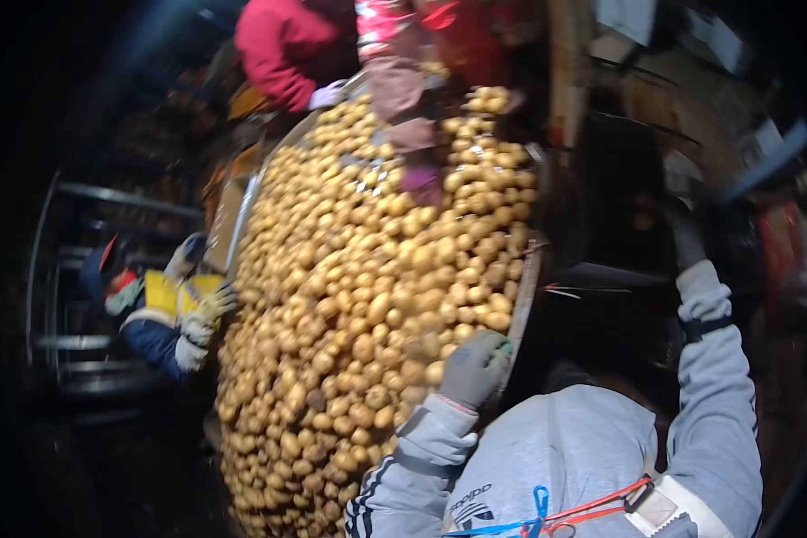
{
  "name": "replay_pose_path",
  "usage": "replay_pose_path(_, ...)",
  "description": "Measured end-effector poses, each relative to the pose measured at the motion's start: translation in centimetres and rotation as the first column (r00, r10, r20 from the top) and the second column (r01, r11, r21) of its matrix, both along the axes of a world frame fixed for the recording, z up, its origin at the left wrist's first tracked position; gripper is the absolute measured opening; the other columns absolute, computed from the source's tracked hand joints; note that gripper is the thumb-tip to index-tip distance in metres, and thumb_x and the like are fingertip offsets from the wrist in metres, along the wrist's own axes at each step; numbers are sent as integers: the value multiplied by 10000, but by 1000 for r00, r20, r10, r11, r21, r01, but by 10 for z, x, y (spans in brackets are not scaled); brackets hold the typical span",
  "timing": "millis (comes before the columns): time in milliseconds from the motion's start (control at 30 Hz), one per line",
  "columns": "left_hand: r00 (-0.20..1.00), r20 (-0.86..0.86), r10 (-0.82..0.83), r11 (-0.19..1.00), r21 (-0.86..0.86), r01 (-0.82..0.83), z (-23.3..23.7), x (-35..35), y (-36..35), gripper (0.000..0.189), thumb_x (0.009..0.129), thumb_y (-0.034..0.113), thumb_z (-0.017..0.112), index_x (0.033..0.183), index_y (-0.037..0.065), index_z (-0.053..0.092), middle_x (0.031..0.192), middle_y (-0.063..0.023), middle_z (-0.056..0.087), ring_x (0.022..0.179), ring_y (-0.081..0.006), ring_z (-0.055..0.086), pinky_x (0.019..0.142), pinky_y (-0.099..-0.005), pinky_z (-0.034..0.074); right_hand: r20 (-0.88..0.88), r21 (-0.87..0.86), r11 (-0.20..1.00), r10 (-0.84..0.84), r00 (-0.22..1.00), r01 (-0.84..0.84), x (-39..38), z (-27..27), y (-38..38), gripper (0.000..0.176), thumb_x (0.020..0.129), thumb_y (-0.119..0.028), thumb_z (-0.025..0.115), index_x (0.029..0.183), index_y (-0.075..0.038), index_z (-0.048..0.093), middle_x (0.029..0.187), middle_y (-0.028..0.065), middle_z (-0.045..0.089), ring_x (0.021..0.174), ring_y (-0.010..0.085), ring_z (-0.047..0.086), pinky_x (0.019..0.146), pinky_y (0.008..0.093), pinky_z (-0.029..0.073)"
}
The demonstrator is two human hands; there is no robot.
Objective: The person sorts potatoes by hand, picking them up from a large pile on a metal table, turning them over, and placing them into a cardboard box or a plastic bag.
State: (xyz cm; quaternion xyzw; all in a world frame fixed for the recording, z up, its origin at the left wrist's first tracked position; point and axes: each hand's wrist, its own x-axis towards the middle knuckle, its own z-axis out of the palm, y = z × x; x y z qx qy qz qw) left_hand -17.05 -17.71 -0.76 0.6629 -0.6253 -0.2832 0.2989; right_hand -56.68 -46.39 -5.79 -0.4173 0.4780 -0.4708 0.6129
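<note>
A large heap of potatoes (359, 296) covers the sorting table in front of me. My left hand (477, 369), in a grey glove, rests at the table's near right edge beside the potatoes. Its fingers are curled in, with a bit of green at the fingertips, and I cannot tell what they hold. My right hand (684, 231), also gloved, reaches out to the right over a dark area beside a black crate-like shape (614, 193). Shadow and blur hide its fingers.
A metal rim (527, 291) borders the table on my side. Across the left edge stands a person in a yellow vest (161, 296) with gloved hands near the potatoes. At the far end are a person in a magenta top (282, 49) and another's purple glove (421, 184) over the heap.
</note>
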Motion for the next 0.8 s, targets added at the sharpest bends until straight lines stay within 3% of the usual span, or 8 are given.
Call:
replay_pose_path(33, 1000, -18, 12, 999, 52, -12, 7, 2, 4, 196, 932, 180, 723, 1067, 40, 748, 1034, -162, 732, 942, -351, 712, 842, -435, 568, 137, 9, 999, 30, 990, -31, 22, 2, 2, 357, 1036, -251, 695, 1305, -16, 695, 1100, 83, 735, 1033, 167, 708, 861, 339, 582)
replay_pose_path(100, 988, -16, 152, 988, 41, -152, 5, 21, 24, 188, 944, 164, 739, 1082, 37, 747, 1047, -157, 735, 960, -343, 713, 849, -406, 562, -274, 58, 998, -7, 962, 24, 43, -31, -10, 376, 1037, -259, 701, 1326, -18, 687, 1050, 64, 735, 897, 146, 723, 760, 305, 593)
replay_pose_path(233, 898, 49, 438, 898, 27, -439, 37, 69, 60, 181, 986, 145, 682, 1085, 10, 749, 1038, -173, 743, 976, -328, 715, 875, -394, 554, -4, 197, 924, 336, 942, -329, 178, 11, 54, 363, 1030, -291, 721, 1292, -40, 715, 959, 25, 729, 683, 87, 673, 605, 251, 547)
replay_pose_path(367, 755, 153, 638, 769, -65, -636, 58, 99, 90, 179, 985, 154, 680, 1069, 12, 750, 1017, -162, 737, 953, -316, 712, 866, -395, 559, -7, 142, 716, 691, 723, -683, 288, 8, 83, 318, 1007, -264, 728, 1221, -29, 749, 941, 14, 731, 758, 76, 679, 641, 229, 539)
replay_pose_path(467, 692, 156, 705, 707, -74, -704, 63, 103, 102, 168, 974, 144, 700, 1072, 22, 762, 1039, -153, 743, 949, -306, 717, 866, -388, 563, -124, 107, 548, 835, 536, -830, 364, 35, 110, 373, 978, -321, 736, 1246, -63, 747, 1008, 67, 762, 884, 152, 721, 804, 288, 574)
replay_pose_path(567, 667, 175, 724, 683, -49, -729, 64, 106, 106, 187, 971, 158, 711, 1101, 36, 765, 1081, -160, 751, 975, -329, 722, 881, -401, 565, -465, -228, 433, 739, 489, -872, 434, 12, 123, 451, 934, -388, 737, 1282, -100, 727, 1180, 155, 753, 1088, 297, 737, 975, 397, 566)
replay_pose_path(700, 632, 276, 724, 673, -81, -735, 50, 117, 102, 247, 984, 187, 698, 1167, 29, 745, 1116, -167, 749, 995, -320, 729, 894, -396, 572, -808, -153, 230, 530, 255, -961, 474, 25, 139, 457, 891, -340, 736, 1277, -108, 662, 1232, 167, 716, 1153, 363, 700, 975, 486, 551)
replay_pose_path(800, 599, 386, 702, 646, 9, -763, 47, 126, 80, 332, 977, 240, 691, 1250, 51, 714, 1182, -169, 733, 1033, -318, 726, 909, -413, 571, -858, -147, 97, 483, 176, -984, 479, 24, 136, 460, 876, -331, 743, 1263, -108, 630, 1218, 163, 706, 1146, 375, 693, 950, 501, 550)
